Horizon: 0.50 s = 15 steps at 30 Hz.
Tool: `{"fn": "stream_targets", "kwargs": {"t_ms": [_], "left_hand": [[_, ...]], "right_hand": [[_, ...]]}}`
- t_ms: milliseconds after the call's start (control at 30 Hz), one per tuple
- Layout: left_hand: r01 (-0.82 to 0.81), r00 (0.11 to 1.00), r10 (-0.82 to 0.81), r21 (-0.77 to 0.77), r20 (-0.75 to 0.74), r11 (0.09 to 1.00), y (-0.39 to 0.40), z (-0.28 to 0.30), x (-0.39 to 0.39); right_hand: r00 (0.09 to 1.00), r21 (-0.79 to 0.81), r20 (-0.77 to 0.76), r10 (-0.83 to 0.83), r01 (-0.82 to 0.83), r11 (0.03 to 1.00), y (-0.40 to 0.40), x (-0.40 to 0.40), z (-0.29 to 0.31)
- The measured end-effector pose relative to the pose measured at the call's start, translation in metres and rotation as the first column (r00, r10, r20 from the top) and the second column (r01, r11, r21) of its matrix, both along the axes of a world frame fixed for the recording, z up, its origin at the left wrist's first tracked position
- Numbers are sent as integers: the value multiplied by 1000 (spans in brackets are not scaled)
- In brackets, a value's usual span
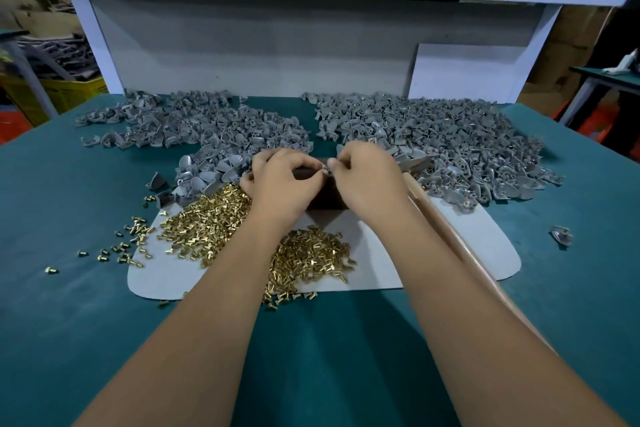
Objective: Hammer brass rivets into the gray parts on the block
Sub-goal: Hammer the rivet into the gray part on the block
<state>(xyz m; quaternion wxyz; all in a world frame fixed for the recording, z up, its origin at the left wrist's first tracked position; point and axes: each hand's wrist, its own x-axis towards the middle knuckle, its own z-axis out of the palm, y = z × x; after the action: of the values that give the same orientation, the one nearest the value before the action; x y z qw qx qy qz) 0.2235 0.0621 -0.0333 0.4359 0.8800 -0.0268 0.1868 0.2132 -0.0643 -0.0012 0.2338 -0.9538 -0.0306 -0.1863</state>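
Note:
My left hand and my right hand meet over a dark block at the middle of the table. Their fingertips pinch a small gray part on top of the block; whether a rivet sits in it is hidden. Brass rivets lie heaped on a pale mat, with a second heap between my forearms. A hammer with a wooden handle lies on the mat under my right forearm, its head hidden by my hand.
Two big piles of gray parts cover the far table, one left and one right. Loose rivets scatter left of the mat. A single gray part lies alone at right. A white board leans at the back.

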Motion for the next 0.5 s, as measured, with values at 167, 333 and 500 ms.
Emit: {"fn": "stream_targets", "kwargs": {"t_ms": [167, 333, 500], "left_hand": [[16, 998, -13, -46, 57, 999, 1, 0, 0], [45, 998, -42, -51, 55, 998, 3, 0, 1], [66, 998, -64, -136, 19, 989, 2, -1, 4]], "right_hand": [[999, -237, 25, 42, -35, 971, 6, 14, -3], [998, -374, 47, -37, 52, 926, 13, 18, -3], [988, -525, 151, -42, 116, 843, 15, 18, -4]]}}
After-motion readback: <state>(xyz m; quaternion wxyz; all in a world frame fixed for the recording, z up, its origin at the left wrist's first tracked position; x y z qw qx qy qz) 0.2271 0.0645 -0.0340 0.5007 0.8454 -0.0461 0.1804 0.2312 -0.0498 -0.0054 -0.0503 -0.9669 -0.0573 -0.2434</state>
